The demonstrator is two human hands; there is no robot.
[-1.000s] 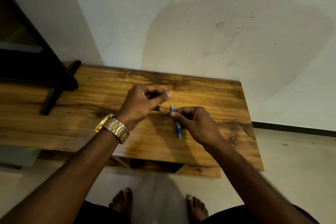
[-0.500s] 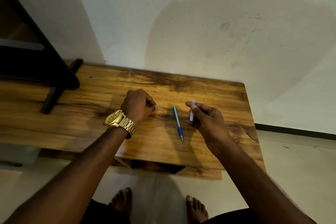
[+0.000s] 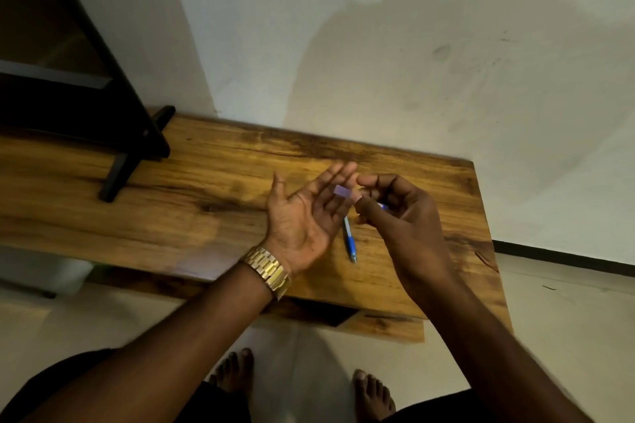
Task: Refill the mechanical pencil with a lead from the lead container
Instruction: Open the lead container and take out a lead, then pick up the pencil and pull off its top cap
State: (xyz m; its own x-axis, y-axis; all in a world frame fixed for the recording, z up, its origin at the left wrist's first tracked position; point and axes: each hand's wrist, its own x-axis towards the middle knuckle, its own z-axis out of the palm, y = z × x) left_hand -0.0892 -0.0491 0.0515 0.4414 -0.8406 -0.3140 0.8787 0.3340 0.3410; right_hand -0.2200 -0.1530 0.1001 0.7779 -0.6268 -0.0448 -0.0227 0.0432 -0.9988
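Observation:
A blue mechanical pencil [image 3: 349,240] lies on the wooden table [image 3: 206,203], its upper part hidden behind my left hand's fingers. My left hand [image 3: 305,216] is turned palm up with its fingers spread, above the table. My right hand [image 3: 398,213] pinches a small pale purple lead container [image 3: 343,192] between thumb and fingers and holds its end over my left fingers. No loose lead shows in the palm; the frame is blurred there.
A black stand [image 3: 130,148] with a slanted leg occupies the table's back left. The white wall [image 3: 412,62] rises right behind the table. The table's right edge [image 3: 484,216] lies close to my right hand. My bare feet [image 3: 302,385] show on the floor below.
My left hand has opened from a fist and turned palm up. My right hand has brought the lead container leftward over the left fingers. The pencil has stayed on the table.

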